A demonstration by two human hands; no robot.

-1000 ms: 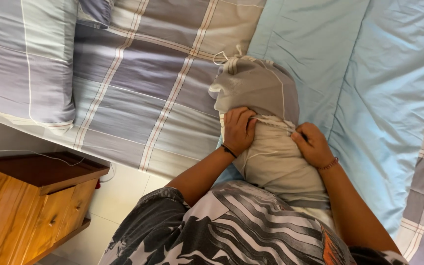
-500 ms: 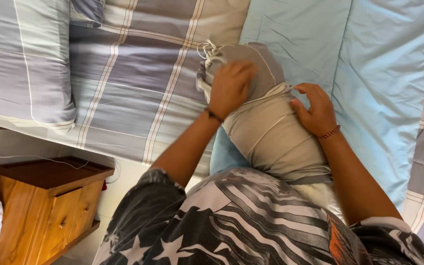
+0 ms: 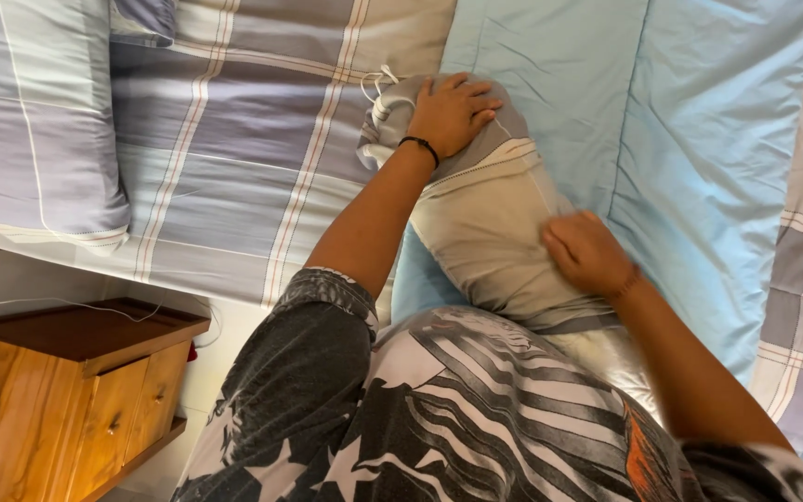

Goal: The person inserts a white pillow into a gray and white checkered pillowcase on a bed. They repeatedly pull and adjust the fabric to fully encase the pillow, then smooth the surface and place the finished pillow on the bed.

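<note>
Wearer: a black-and-white patterned shirt fills the near foreground.
Right hand: the right hand lies nearest, fingers curled loosely and pressing on the near half of the grey garment; whether it pinches the cloth cannot be told.
Grey garment: a folded bundle on the bed's blue sheet, close to the near edge; its long axis runs from the wearer's body away and slightly left, and its far end carries white drawstrings.
Left hand: the left hand rests open and flat on that far end, fingers spread.
Bed: a striped cover lies left of the sheet, and a pillow at the far left.
Beside bed: a wooden nightstand.
</note>
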